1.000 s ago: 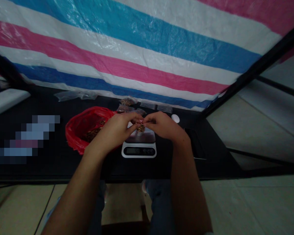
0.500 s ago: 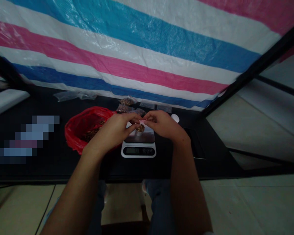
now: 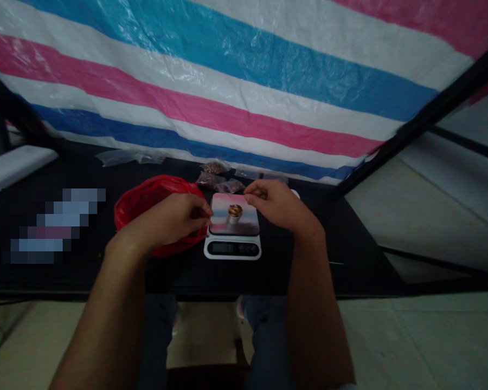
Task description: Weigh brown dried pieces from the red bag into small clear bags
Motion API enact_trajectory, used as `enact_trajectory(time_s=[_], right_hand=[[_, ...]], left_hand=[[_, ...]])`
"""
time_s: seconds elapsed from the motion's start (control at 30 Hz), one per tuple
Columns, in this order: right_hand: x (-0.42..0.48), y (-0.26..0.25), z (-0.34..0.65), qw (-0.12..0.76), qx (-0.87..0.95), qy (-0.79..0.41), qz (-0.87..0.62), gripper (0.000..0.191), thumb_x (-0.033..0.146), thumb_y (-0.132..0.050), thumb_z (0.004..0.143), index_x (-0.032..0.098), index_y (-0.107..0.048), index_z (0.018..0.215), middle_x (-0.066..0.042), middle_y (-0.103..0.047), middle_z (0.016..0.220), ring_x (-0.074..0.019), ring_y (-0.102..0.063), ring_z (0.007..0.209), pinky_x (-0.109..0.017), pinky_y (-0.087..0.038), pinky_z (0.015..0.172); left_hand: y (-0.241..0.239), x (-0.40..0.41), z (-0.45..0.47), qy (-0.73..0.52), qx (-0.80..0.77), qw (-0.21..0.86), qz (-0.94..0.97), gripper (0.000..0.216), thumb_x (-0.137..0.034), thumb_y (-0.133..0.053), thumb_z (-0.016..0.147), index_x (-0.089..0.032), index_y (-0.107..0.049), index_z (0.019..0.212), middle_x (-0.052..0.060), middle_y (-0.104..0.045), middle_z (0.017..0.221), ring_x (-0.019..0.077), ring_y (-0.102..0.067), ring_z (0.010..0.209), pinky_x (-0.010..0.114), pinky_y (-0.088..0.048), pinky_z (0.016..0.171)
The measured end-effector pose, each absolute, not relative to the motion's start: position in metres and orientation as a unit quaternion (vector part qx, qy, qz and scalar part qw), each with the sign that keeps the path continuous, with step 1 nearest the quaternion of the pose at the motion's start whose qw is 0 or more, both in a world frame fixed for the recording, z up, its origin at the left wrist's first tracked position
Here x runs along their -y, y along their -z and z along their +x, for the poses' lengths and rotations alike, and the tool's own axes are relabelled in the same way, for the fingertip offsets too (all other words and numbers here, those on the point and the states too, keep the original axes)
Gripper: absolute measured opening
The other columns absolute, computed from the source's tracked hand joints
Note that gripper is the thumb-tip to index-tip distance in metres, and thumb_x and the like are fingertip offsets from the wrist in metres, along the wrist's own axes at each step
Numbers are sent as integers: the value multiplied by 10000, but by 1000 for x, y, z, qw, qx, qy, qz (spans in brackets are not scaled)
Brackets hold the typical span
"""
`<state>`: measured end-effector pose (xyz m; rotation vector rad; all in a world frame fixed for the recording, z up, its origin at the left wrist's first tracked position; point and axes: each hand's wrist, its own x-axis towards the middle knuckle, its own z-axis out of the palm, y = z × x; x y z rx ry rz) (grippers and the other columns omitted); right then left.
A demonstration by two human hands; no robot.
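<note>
A small cup (image 3: 233, 219) filled with brown, dried-looking pieces (image 3: 235, 209) stands on the shiny plate of a white kitchen scale (image 3: 232, 254). My left hand (image 3: 181, 216) is at the left edge of the scale, partly over a red plastic bag (image 3: 132, 200). Its thumb and forefinger are apart, with nothing seen between them. On the far right corner of the plate is my right hand (image 3: 278, 205), fingers loosely bent and a little apart, holding nothing visible. Neither hand touches the cup. The scale's digits are too dim to read.
Behind the scale lie small clear bags of brown pieces (image 3: 214, 167). Flat clear bags (image 3: 126, 157) rest at the back left. A white object (image 3: 18, 165) sits at the far left of the black table (image 3: 228, 276). A striped plastic sheet (image 3: 228, 81) hangs behind.
Both hands have moved apart from above the cup, the left one leftward and the right one slightly outward. The cup and the scale's plate are now uncovered.
</note>
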<state>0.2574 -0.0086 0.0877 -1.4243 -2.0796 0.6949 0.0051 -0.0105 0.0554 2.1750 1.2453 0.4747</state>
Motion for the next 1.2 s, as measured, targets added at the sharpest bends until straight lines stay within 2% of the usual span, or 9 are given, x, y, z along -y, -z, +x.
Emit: enact_trajectory(time_s=[0.17, 0.33, 0.5, 0.67, 0.9, 1.07, 1.2], right_hand=[[10, -87, 260, 253, 766, -255, -532, 147, 174, -606, 916, 148, -748, 892, -54, -764, 885, -159, -657, 779, -272, -457, 704], [10, -86, 260, 247, 768, -255, -532, 152, 181, -603, 912, 152, -752, 904, -50, -760, 857, -158, -651, 764, -274, -459, 705], [9, -88, 259, 253, 764, -252, -537, 149, 176, -605, 902, 151, -752, 902, -43, -753, 841, -152, -642, 750, -269, -457, 702], [10, -88, 258, 255, 766, -255, -532, 159, 174, -593, 916, 144, -748, 906, -47, -760, 880, -152, -652, 777, -269, -459, 715], [10, -88, 256, 246, 778, -245, -524, 191, 157, -567, 927, 150, -757, 914, -51, -767, 888, -155, -648, 778, -270, -448, 712], [10, -87, 258, 245, 775, -254, -524, 185, 177, -571, 937, 153, -754, 923, -49, -767, 903, -154, -650, 782, -266, -446, 712], [10, -86, 260, 245, 778, -244, -525, 193, 176, -564, 942, 150, -755, 933, -56, -771, 915, -157, -653, 796, -271, -447, 725]], left_hand=[[-47, 16, -3, -107, -469, 346, 806, 115, -251, -701, 773, -256, -803, 826, 14, -812, 830, 231, -751, 739, 310, -570, 695], [-44, 19, -1, -83, -480, 321, 812, 151, -233, -664, 829, -246, -815, 832, 21, -815, 852, 236, -749, 771, 320, -545, 719], [-56, 16, -6, -169, -476, 247, 827, 189, -293, -618, 905, -248, -801, 928, 34, -804, 925, 225, -732, 809, 329, -546, 793], [-61, 14, 22, -276, -436, 148, 844, 332, -367, -507, 1013, -212, -789, 1098, 84, -738, 1072, 240, -696, 960, 354, -526, 886], [-49, 8, 52, -243, -445, 116, 854, 364, -321, -445, 1038, -191, -779, 1099, 101, -674, 1054, 252, -667, 977, 373, -532, 893], [-46, 2, 52, -230, -428, 140, 863, 350, -310, -452, 1023, -180, -774, 1056, 105, -679, 1075, 263, -672, 1018, 397, -526, 961], [-48, 2, 53, -233, -429, 148, 860, 351, -297, -445, 1018, -176, -771, 1073, 105, -682, 1084, 265, -668, 1013, 406, -524, 944]])
